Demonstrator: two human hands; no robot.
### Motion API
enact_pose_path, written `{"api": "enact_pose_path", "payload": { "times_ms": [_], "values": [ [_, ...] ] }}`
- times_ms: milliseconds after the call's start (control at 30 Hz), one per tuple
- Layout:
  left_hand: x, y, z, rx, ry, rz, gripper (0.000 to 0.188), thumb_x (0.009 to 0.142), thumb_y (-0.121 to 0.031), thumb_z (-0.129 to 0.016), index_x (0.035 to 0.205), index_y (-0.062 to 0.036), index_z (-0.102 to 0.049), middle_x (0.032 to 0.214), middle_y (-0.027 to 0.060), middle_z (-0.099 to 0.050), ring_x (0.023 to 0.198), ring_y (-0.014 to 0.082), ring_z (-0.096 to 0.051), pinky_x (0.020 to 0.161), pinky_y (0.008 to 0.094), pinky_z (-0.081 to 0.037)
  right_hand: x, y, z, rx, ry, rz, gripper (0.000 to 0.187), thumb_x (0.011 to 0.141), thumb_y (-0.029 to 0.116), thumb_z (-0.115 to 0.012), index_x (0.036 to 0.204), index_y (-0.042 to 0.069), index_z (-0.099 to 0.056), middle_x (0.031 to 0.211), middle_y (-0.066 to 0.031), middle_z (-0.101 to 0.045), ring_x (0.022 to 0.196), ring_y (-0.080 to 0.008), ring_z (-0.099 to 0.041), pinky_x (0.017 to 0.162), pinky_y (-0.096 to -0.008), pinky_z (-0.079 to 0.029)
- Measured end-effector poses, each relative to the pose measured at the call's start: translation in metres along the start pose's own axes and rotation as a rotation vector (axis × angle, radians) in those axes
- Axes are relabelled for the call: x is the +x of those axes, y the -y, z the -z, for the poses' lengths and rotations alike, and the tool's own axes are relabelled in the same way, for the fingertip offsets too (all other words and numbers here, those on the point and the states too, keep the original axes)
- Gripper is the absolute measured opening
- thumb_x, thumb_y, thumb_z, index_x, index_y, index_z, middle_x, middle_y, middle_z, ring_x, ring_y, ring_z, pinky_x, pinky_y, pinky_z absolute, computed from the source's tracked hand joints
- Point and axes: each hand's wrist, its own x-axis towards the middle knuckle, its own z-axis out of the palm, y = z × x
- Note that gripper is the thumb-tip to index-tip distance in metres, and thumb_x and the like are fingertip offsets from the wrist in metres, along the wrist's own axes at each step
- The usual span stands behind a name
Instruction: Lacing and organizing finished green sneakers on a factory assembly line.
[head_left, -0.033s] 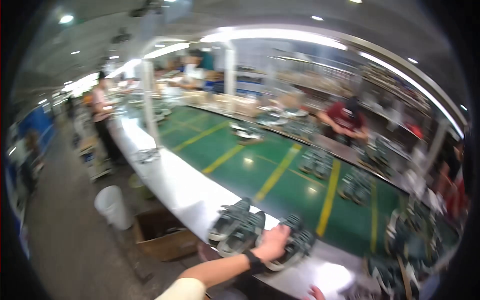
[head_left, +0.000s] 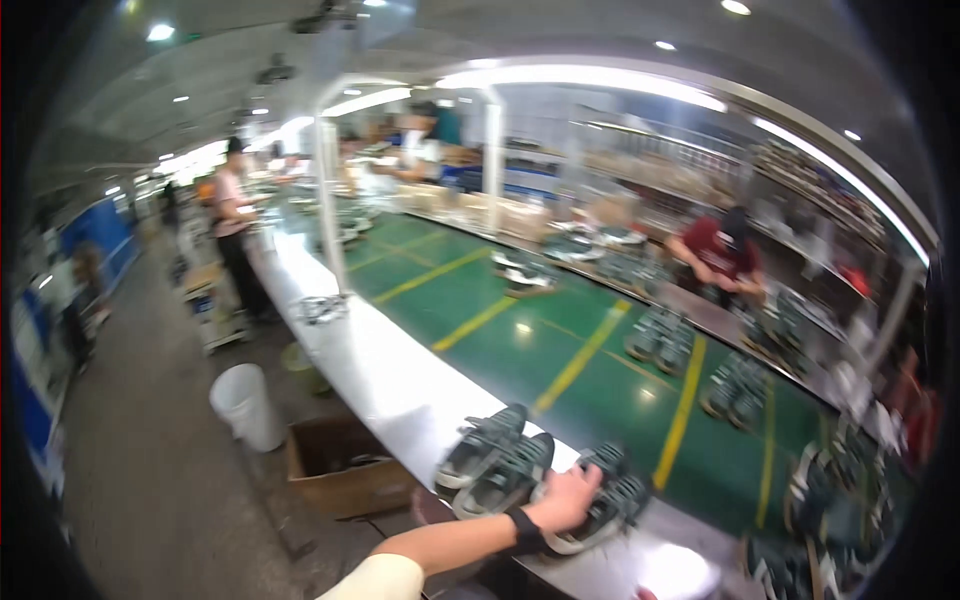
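Note:
My left hand (head_left: 565, 500), with a black band on its wrist, grips a pair of dark green sneakers (head_left: 612, 508) with pale soles at the metal table's near edge. Its fingers curl over the inner side of the shoes. Just left of it, a second pair of dark green laced sneakers (head_left: 500, 465) stands side by side on the same metal surface. Of my right hand (head_left: 646, 594) only a small bit shows at the lower edge; its fingers are mostly out of the picture.
Beyond the metal ledge (head_left: 375, 365) runs a green conveyor belt (head_left: 570, 345) with yellow stripes and several pairs of shoes. More shoes (head_left: 835, 490) crowd the right. A cardboard box (head_left: 345, 490) and white bin (head_left: 246, 405) stand at left. A co-worker in dark red (head_left: 722, 250) sits across.
The whole view has shifted, so the scene sits farther right in the picture. Less of my right hand shows now. My left hand stays on the same sneakers.

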Motion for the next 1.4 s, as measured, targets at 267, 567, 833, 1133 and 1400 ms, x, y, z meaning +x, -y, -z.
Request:
{"api": "enact_pose_path", "payload": {
  "times_ms": [267,567,833,1133,1400],
  "values": [
    [0.04,0.044,0.022,-0.51,0.122,0.067,0.072,0.07,-0.007,-0.053,0.134,0.0063,-0.025,0.087,0.0253,-0.062,0.085,0.0424,-0.06,0.073,0.0486,-0.046,0.053,-0.079,-0.013,-0.02,-0.036,-0.176,0.021,0.088,0.007,-0.057,0.107,-0.001,-0.061,0.098,-0.0094,-0.065,0.079,-0.0147,-0.06,0.063,-0.025,-0.05],
    [0.198,0.142,0.117,-0.101,-0.096,0.335,0.102,0.064,-0.045,-0.077,0.139,-0.0034,-0.022,0.112,0.0218,-0.058,0.103,0.0384,-0.057,0.085,0.0469,-0.045,0.057,-0.066,-0.006,-0.025,-0.025,-0.318,0.017,0.087,0.007,-0.055,0.103,0.0,-0.06,0.091,-0.0102,-0.065,0.072,-0.0149,-0.06,0.056,-0.0251,-0.049],
    [-0.011,0.282,0.129,-0.162,0.479,0.309,0.089,0.074,-0.05,-0.07,0.138,-0.0008,-0.034,0.131,0.0232,-0.049,0.119,0.0342,-0.051,0.099,0.0402,-0.042,0.126,0.088,-0.109,0.056,0.303,0.167,0.05,0.081,0.022,-0.067,0.124,0.002,-0.051,0.112,-0.0156,-0.062,0.087,-0.0243,-0.066,0.074,-0.0348,-0.053],
    [-0.066,0.236,0.03,-0.407,0.155,0.563,0.048,0.072,-0.009,-0.047,0.119,-0.0047,-0.053,0.101,0.0245,-0.063,0.1,0.0408,-0.059,0.081,0.0477,-0.048,0.151,0.181,-0.23,-0.325,0.288,0.111,0.094,0.071,0.023,-0.063,0.144,0.001,-0.008,0.117,-0.0322,-0.052,0.085,-0.0446,-0.061,0.076,-0.047,-0.049],
    [-0.108,0.096,0.005,-1.247,0.195,0.35,0.047,0.072,0.0,-0.042,0.117,0.0016,-0.052,0.102,0.0175,-0.062,0.101,0.0277,-0.059,0.085,0.0346,-0.046,0.082,0.085,-0.054,-0.183,-0.083,-0.132,0.083,0.066,0.013,-0.054,0.143,0.01,-0.025,0.078,-0.0216,-0.065,0.07,-0.0368,-0.065,0.065,-0.042,-0.05]
  ]
}}
